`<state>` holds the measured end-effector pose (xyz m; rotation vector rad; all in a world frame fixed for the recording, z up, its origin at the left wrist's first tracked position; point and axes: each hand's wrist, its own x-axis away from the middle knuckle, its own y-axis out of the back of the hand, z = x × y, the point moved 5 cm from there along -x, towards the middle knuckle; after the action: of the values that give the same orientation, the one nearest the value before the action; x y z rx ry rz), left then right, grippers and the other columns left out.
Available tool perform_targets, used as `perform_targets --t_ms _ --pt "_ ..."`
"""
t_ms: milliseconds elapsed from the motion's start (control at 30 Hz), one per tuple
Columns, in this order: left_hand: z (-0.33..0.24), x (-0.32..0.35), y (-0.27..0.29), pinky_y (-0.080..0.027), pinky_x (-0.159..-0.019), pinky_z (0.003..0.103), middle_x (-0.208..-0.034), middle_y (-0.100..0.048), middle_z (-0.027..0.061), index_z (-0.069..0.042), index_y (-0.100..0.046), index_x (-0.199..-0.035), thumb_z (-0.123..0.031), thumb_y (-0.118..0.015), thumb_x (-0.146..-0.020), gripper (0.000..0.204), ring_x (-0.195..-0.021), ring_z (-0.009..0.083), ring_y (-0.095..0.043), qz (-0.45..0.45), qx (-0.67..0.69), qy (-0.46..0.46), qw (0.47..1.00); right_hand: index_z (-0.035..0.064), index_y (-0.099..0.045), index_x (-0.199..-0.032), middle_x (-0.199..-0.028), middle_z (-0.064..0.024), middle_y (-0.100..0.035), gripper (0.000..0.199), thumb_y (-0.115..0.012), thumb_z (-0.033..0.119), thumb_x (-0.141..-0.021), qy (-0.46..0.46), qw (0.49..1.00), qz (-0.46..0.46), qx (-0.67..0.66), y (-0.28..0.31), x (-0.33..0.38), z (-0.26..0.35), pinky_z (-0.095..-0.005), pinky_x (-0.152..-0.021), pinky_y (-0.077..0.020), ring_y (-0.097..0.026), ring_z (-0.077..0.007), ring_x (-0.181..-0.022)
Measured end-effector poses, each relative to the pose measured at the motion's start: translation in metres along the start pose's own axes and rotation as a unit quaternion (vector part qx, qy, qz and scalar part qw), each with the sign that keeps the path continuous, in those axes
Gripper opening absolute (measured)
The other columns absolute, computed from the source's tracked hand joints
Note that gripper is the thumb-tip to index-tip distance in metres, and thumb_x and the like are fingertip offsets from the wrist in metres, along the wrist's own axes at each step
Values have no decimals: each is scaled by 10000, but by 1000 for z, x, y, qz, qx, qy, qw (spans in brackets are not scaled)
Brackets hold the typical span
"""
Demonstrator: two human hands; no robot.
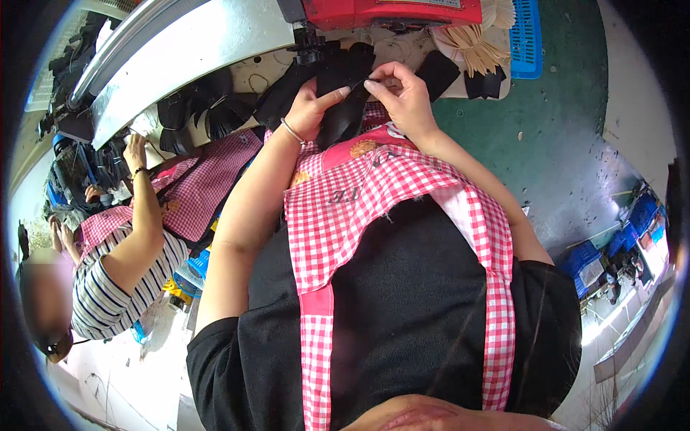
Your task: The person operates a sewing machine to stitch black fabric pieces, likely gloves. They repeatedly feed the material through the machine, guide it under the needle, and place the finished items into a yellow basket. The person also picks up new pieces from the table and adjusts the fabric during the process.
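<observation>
black fabric piece (343,108) is held over the pink checked apron (374,194), just below the red sewing machine (392,11). left hand (310,108) grips its edge, fingers closed; right hand (404,90) pinches the top edge. step judged: aligning the piece; the next move calls for steady feeding toward the machine.

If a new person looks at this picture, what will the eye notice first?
First, the pink checked apron filling the centre. Above it, the left hand and right hand pinch a black fabric piece just below the red machine at the top edge. At far left sits a co-worker in a striped shirt.
</observation>
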<state>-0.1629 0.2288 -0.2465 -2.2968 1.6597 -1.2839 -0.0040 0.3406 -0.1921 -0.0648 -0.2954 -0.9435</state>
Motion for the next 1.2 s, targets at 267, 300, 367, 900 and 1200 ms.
perform_targets --t_ms 267,300,367,900,1200 --pt "-15 1 -1 -584 -882 392 -1201 -683 140 1 -527 -1350 -41 -656 -937 434 -1028 246 -700 31 37 21 999 -22 -580 -1037 -802 -17 -568 142 -624 73 -941 -149 938 11 -312 19 -4 -23 -233 -559 -410 -505 -90 -639" --pt "-15 2 0 -586 -877 395 -1201 -683 139 2 -525 -1352 -38 -654 -937 436 -1023 245 -701 23 36 27 999 -21 -584 -1047 -767 12 -530 183 -639 119 -943 -205 931 50 -297 20 -4 -26 -237 -502 -320 -402 -69 -574" --pt "-16 2 -4 -588 -871 396 -1196 -683 134 1 -525 -1351 -38 -653 -939 433 -1016 240 -703 25 32 35 999 -44 -627 -1087 -773 6 -562 254 -647 158 -934 -218 945 83 -229 10 -4 -26 -228 -527 -348 -440 -68 -596" --pt "9 -9 -13 -429 -1080 332 -1348 -579 98 21 -434 -1449 -131 -600 -1011 493 -1224 162 -551 51 84 83 992 -45 -705 -1062 -987 -81 -745 319 -796 180 -856 -111 990 36 -83 -5 -11 -35 -301 -793 -529 -663 -123 -872" --pt "0 1 -10 -537 -984 385 -1277 -638 118 -3 -491 -1392 -125 -590 -1013 411 -1137 232 -643 68 2 15 998 -14 -717 -1042 -900 -13 -705 231 -763 167 -907 -134 977 71 -151 0 -2 -27 -270 -729 -504 -616 -86 -807"
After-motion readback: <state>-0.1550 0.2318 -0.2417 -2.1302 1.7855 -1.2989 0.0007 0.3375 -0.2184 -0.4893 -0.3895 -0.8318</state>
